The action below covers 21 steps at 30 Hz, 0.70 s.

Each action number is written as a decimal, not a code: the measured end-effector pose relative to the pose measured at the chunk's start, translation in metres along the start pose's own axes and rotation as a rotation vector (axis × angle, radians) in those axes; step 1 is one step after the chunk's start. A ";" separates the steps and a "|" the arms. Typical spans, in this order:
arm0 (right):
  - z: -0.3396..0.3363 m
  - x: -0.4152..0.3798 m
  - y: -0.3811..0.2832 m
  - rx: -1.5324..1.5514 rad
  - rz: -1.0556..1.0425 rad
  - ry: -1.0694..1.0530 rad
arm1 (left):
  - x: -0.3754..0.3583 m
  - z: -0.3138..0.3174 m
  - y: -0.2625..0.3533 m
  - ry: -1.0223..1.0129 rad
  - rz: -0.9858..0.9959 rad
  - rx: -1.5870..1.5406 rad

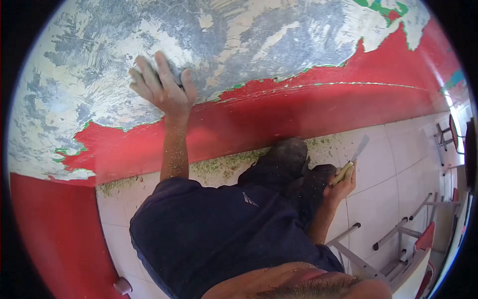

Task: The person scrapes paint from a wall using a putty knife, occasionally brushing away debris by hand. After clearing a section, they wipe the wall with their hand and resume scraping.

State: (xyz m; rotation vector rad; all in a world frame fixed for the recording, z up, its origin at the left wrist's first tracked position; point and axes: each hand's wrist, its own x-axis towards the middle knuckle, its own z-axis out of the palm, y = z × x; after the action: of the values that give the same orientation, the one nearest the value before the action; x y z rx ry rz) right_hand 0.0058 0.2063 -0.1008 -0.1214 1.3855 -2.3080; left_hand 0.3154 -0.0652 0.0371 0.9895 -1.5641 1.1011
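Note:
My left hand (167, 88) lies with spread fingers against the scraped grey and white part of the wall (239, 45), just above the edge of the red paint (239, 122). Nothing shows in its grip, and dust specks cover the forearm. Low on the right, away from the wall, my right hand (343, 183) is wrapped round the light handle of a scraper (360, 147). The scraper's flat metal blade points up and away from my body. A thin green layer shows along the ragged border of the red paint.
Green and pale paint flakes (219, 168) lie on the tiled floor (371, 187) along the wall's foot. Metal-legged furniture (356, 256) stands at the lower right, with a red chair (450, 132) farther back. A small brownish object (122, 286) is at the lower left.

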 end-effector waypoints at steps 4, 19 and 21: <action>0.026 0.002 0.019 0.069 0.028 -0.076 | -0.063 0.022 0.042 -0.116 0.013 -0.126; 0.084 -0.005 0.002 -0.162 -0.050 -0.503 | -0.040 -0.002 0.188 -0.462 -0.072 -1.261; 0.082 0.001 -0.008 -0.188 -0.089 -0.452 | -0.028 0.009 0.185 -0.196 -0.021 -0.958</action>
State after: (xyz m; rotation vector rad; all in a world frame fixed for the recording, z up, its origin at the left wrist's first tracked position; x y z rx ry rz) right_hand 0.0270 0.1418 -0.0537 -0.7275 1.3689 -2.0383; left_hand 0.1446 -0.0215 -0.0267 0.4450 -1.9231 0.1427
